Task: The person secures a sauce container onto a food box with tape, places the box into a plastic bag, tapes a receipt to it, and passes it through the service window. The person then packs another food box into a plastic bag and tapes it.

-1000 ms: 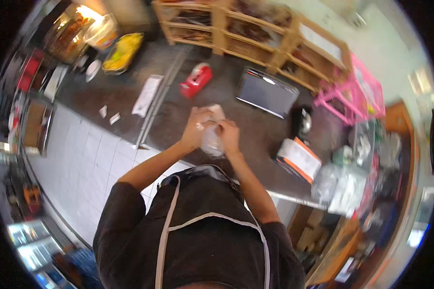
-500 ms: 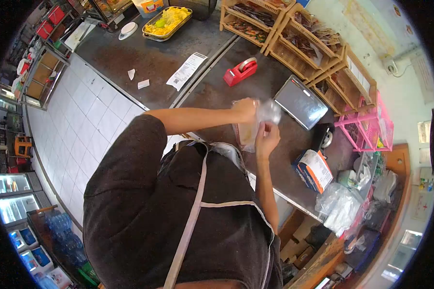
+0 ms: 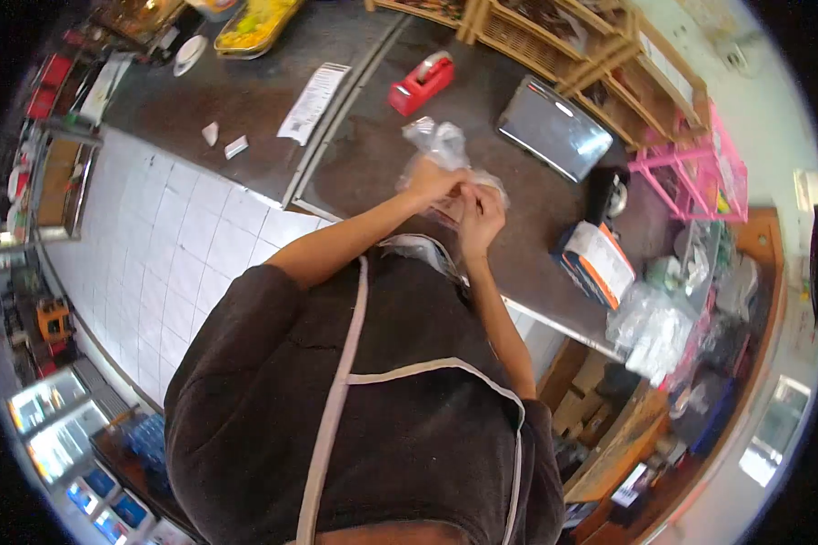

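Observation:
A clear plastic bag (image 3: 443, 141) is bunched up between my hands, just above the dark counter. My left hand (image 3: 434, 182) closes around its gathered part, and crumpled film sticks out beyond the fingers. Right beside it, my right hand (image 3: 480, 218) pinches the plastic with its fingertips almost touching the left ones. More film shows around and under both hands; what the bag contains is mostly hidden. Past the bag stands a red tape dispenser (image 3: 422, 84).
A dark flat device (image 3: 554, 129) lies to the right, near wooden racks (image 3: 541, 41) and a pink basket (image 3: 695, 173). A blue-orange box (image 3: 595, 263) and plastic bags (image 3: 654, 327) sit at the right edge. A printed paper (image 3: 314, 103) and yellow food tray (image 3: 254, 27) are left.
My left hand has drawn back and left, now beside my right hand, which has also shifted slightly left. The bag's bunched end now points away from me. The camera view has shifted.

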Demonstrator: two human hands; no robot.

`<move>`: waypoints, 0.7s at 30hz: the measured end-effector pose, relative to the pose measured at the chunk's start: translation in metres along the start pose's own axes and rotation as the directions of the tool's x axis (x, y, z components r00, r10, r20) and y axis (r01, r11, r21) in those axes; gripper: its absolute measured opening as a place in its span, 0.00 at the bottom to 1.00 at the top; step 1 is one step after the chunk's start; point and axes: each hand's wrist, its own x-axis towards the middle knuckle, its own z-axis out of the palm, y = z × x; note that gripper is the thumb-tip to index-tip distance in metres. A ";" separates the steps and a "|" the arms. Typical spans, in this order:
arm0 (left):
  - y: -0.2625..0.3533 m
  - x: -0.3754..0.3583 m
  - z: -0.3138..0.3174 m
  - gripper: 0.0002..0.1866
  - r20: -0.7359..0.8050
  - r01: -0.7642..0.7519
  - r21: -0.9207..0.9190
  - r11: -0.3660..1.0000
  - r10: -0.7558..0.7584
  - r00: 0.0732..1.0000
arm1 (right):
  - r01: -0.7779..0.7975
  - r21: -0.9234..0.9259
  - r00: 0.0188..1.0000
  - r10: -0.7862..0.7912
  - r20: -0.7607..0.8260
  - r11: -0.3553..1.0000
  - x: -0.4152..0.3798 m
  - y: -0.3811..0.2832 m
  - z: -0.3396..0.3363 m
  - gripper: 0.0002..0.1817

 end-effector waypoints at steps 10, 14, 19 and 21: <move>0.022 -0.023 -0.010 0.06 0.219 0.100 -0.245 0.964 -0.046 0.975 | -0.576 0.686 0.757 0.607 0.242 0.444 0.004 0.023 0.012 0.08; 0.023 -0.024 -0.007 0.07 0.145 0.122 -0.203 0.971 -0.093 0.985 | -0.630 0.663 0.737 0.581 0.346 0.404 0.006 0.009 0.000 0.13; 0.023 -0.025 -0.009 0.10 0.158 0.164 -0.172 0.971 -0.137 0.978 | -0.706 0.605 0.674 0.611 0.416 0.367 0.005 0.011 -0.003 0.15; 0.019 -0.024 -0.011 0.11 0.169 0.220 -0.192 0.956 -0.189 0.967 | -0.712 0.599 0.670 0.610 0.424 0.365 0.005 0.011 -0.003 0.17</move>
